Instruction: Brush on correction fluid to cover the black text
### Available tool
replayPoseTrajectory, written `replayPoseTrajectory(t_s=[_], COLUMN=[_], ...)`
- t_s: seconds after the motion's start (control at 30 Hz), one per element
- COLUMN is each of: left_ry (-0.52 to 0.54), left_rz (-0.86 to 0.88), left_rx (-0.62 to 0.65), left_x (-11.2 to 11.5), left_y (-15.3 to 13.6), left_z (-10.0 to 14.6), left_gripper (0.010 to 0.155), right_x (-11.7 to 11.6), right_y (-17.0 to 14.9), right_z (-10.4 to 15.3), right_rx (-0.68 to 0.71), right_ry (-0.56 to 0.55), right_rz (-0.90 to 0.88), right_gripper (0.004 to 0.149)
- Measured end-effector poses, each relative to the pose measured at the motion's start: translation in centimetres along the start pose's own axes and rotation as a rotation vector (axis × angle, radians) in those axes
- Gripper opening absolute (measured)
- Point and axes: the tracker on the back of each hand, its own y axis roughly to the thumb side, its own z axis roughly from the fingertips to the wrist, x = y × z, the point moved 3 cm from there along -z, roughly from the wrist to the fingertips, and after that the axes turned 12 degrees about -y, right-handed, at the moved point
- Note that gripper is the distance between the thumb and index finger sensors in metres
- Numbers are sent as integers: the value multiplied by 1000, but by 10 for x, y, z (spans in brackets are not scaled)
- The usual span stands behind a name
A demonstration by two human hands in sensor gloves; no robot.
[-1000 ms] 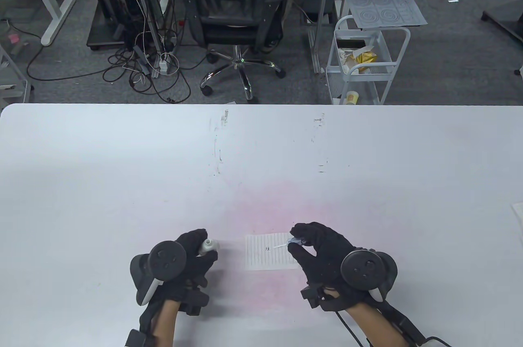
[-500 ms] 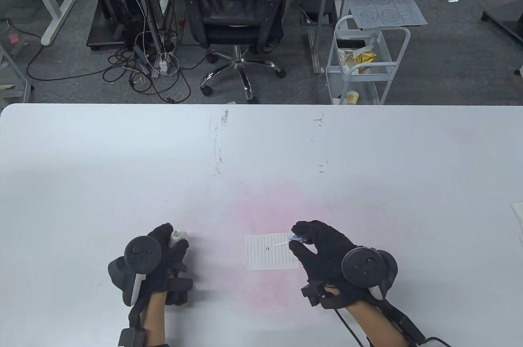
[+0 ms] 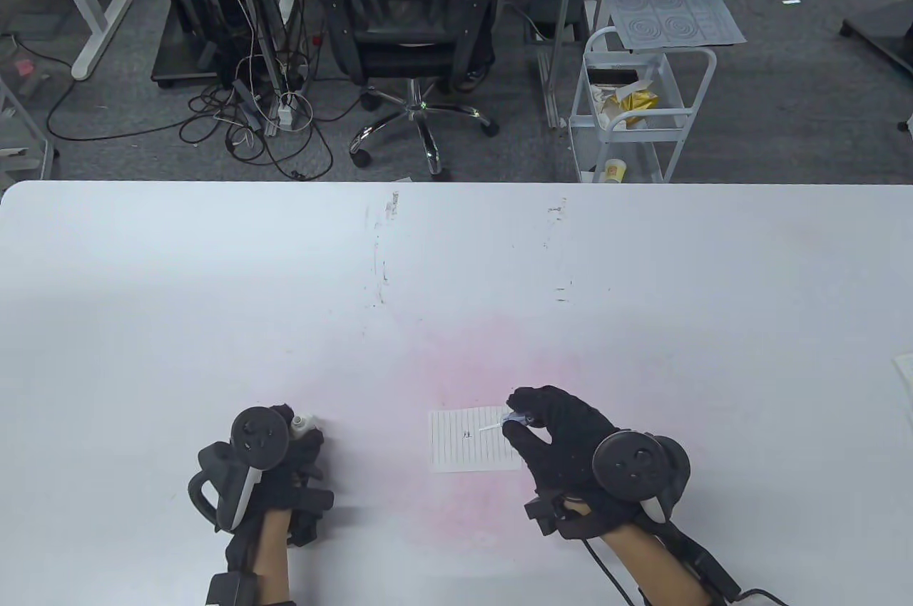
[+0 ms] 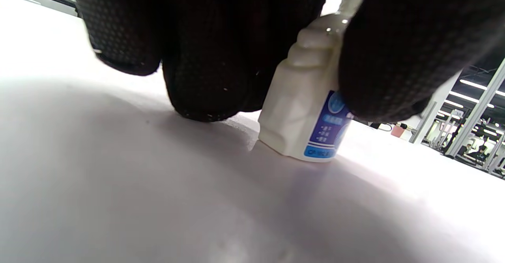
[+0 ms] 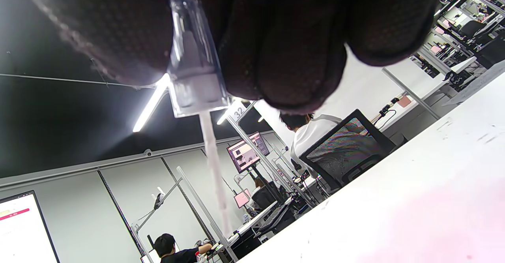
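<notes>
A small lined paper (image 3: 474, 440) lies near the table's front edge, with a small black mark of text (image 3: 467, 433) near its middle. My right hand (image 3: 531, 417) pinches the clear cap of the brush applicator (image 3: 515, 419); its thin white brush (image 3: 489, 428) points left, its tip just right of the text. The cap and brush also show in the right wrist view (image 5: 195, 77). My left hand (image 3: 303, 438) grips the white correction fluid bottle (image 3: 302, 424) and stands it upright on the table, left of the paper. The bottle's blue label shows in the left wrist view (image 4: 311, 109).
The white table (image 3: 456, 278) has scuff marks at its middle and a pink stain around the paper. A sheet edge (image 3: 904, 371) shows at the right table edge. Beyond the table stand an office chair (image 3: 406, 14) and a white cart (image 3: 642, 100).
My left hand has carried the bottle left, away from the paper, and set it down upright on the table. My right hand and the brush have stayed over the paper.
</notes>
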Motion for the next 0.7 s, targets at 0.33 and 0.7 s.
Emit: replayPoseTrajectory(t_s=[0.33, 0.7], left_ry=[202, 349], left_rz=[-62, -107], left_rx=[144, 427], left_x=[-29, -45], left_y=[30, 88], left_z=[33, 74], left_gripper=[81, 75], right_x=[-4, -8], right_y=[-6, -10], right_z=[-3, -5], right_rx=[-21, -38], right_ry=[-1, -9], right_rz=[9, 22], right_gripper=[49, 49])
